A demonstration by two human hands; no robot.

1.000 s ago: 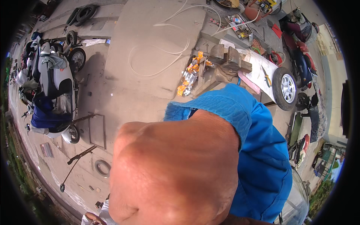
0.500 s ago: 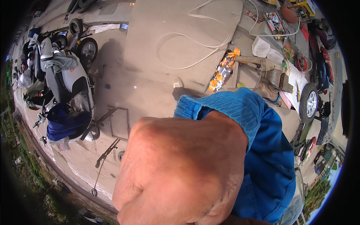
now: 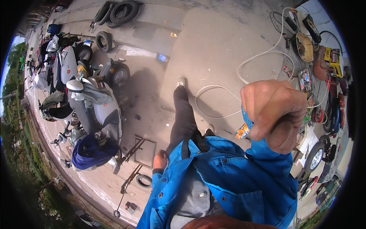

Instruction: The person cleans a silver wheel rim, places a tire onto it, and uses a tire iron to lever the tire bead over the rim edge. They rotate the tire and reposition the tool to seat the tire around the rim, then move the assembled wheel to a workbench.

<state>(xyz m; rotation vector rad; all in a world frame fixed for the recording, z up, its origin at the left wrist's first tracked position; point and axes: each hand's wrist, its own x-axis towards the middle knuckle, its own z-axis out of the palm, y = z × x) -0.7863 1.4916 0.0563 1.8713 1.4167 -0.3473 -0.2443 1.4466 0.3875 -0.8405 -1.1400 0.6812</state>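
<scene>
My right hand is raised close in front of me at the right, its fingers curled into a fist. No object shows in it or sticks out of it. Around that wrist is a blue sleeve, part of my blue jacket. On the other side, my left hand hangs low beside my dark trouser leg. Its fingers are too small and turned away to read, and no held thing is visible. A bent metal frame lies on the ground left of it.
Several parked scooters stand at the left, one with a dark blue cloth. Tyres lie at the far left. A pale hose loops over the concrete. Tools, a tan basin and a wheel crowd the right side.
My right hand has moved away from close before the view, up and to the right. My jacket, legs and left hand have come into sight, and the view has shifted.
</scene>
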